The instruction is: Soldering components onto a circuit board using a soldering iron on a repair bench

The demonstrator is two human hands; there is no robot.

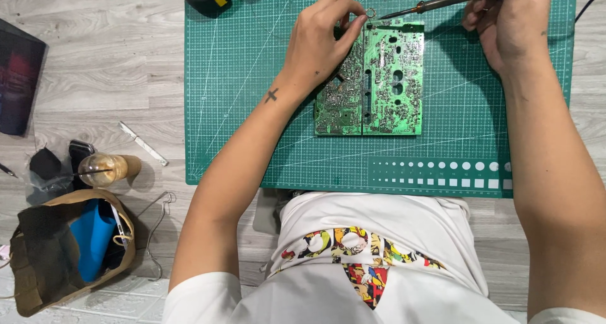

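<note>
On the mat (252, 109), your left hand (319, 43) pins the board (379, 84) while pinching solder (370, 12) at its 12 o'clock edge, your right hand (508, 21) gripping the iron (442, 1) at 1 o'clock: a slip could burn those fingertips.

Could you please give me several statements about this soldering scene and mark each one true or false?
1. The right hand holds a soldering iron. True.
2. The circuit board lies on a red mat. False: it lies on a green cutting mat.
3. The left hand rests at the board's upper left, its fingers pinching a thin wire with a small loop. True.
4. The brown paper bag stands on the mat. False: it sits on the grey wooden floor, left of the mat.
5. The iron's tip points right. False: it points left, toward the loop.
</note>
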